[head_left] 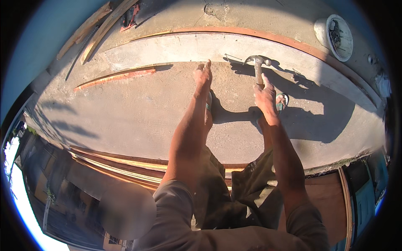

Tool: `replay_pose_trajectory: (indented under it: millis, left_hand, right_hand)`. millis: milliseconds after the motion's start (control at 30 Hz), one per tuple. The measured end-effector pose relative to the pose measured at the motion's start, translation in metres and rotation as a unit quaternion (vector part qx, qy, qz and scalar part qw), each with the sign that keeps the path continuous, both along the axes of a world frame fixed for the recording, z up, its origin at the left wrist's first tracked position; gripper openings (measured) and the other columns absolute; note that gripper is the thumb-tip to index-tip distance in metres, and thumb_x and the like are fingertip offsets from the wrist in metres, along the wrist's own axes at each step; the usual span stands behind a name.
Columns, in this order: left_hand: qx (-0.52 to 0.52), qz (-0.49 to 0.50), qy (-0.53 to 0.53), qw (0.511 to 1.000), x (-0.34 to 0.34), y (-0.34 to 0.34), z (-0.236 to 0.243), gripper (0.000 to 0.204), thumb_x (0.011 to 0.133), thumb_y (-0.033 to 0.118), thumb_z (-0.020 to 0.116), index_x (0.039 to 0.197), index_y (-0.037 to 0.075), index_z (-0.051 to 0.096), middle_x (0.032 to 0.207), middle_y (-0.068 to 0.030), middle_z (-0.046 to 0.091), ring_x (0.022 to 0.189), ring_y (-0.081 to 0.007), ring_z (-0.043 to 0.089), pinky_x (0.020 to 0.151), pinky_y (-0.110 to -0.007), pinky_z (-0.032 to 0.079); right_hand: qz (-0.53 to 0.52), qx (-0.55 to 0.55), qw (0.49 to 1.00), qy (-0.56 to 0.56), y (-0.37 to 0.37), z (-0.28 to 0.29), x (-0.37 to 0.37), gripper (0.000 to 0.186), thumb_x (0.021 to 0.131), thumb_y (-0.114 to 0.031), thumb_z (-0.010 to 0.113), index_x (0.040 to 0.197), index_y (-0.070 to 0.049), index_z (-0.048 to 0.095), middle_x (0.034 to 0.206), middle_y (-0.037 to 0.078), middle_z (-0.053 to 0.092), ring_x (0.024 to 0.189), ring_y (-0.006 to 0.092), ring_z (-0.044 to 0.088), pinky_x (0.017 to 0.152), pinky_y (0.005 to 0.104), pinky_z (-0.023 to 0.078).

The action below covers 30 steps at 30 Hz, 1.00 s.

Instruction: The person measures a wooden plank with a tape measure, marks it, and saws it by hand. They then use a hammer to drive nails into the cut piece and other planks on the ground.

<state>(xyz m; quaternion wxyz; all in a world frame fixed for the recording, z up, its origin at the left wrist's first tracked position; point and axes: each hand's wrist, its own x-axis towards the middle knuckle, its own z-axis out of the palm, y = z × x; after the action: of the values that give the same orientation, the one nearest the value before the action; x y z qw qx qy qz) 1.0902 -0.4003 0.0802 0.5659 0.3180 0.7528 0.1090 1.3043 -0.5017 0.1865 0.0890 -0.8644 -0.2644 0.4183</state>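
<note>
Right hand [266,97] is gripping a hammer [258,62], left hand [202,78] is sitting beside a pale board [176,49], closure unclear; white bucket [321,32] is holding indistinct bits [335,35].

Claw hammer [258,67] near pale board [167,48]

Hard, bright sun comes from the left, throwing a dark shadow [328,119] rightward over the floor [138,108]; the right end of the board [238,47] is shaded. The hammer [258,67] looks fairly crisp. Glare whites out the lower-left rim. A rounded patch [127,209] seems smeared, its nature unclear. Fisheye bending ends in black corners.
</note>
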Motion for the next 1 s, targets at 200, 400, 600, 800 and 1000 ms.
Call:
replay_pose_trajectory:
  millis: [200,400,600,800,1000]
  left_hand:
    - [0.214,-0.255,0.256,0.907,-0.016,0.058,0.065,0.09,0.082,0.029,0.077,0.15,0.0,0.027,0.158,-0.0209,0.022,0.146,-0.0391,0.022,0.115,-0.054,0.025]
    - [0.224,-0.546,0.317,0.743,-0.006,0.141,0.046,0.094,0.08,0.046,0.077,0.152,0.009,0.031,0.161,-0.0152,0.025,0.151,-0.0335,0.013,0.118,-0.062,0.015]
    - [0.239,-0.553,0.307,0.737,-0.008,0.142,0.02,0.079,0.076,0.05,0.079,0.137,0.008,0.05,0.145,-0.016,0.047,0.143,-0.0331,0.031,0.116,-0.061,0.02]
    - [0.222,-0.57,0.334,0.717,-0.009,0.141,0.013,0.077,0.073,0.057,0.079,0.128,0.009,0.054,0.132,-0.016,0.057,0.132,-0.0351,0.043,0.111,-0.059,0.026]
    - [0.251,-0.567,0.333,0.71,-0.009,0.138,0.014,0.073,0.076,0.055,0.078,0.126,0.008,0.053,0.131,-0.0155,0.056,0.131,-0.0357,0.043,0.11,-0.06,0.025]
  right_hand:
    - [0.036,0.162,0.979,-0.122,0.019,-0.046,-0.087,0.065,0.089,-0.019,0.065,0.142,0.009,0.038,0.127,0.034,0.055,0.107,0.0416,0.059,0.096,0.0424,0.047]
    - [-0.114,0.128,0.981,-0.09,0.04,-0.047,-0.141,0.071,0.087,-0.008,0.063,0.145,0.012,0.028,0.112,0.032,0.055,0.101,0.0433,0.057,0.089,0.0477,0.045]
    - [-0.061,0.142,0.987,-0.046,0.023,-0.017,-0.101,0.064,0.084,0.003,0.057,0.144,0.001,0.033,0.105,0.026,0.056,0.094,0.0398,0.059,0.082,0.0471,0.048]
    - [-0.081,0.173,0.978,-0.084,0.015,-0.03,-0.108,0.061,0.085,-0.002,0.06,0.141,0.006,0.036,0.118,0.029,0.056,0.108,0.0419,0.058,0.092,0.0462,0.048]
    - [-0.128,0.152,0.98,-0.004,0.033,-0.031,-0.15,0.065,0.088,-0.001,0.057,0.145,0.006,0.027,0.124,0.032,0.05,0.113,0.0451,0.053,0.095,0.0474,0.045]
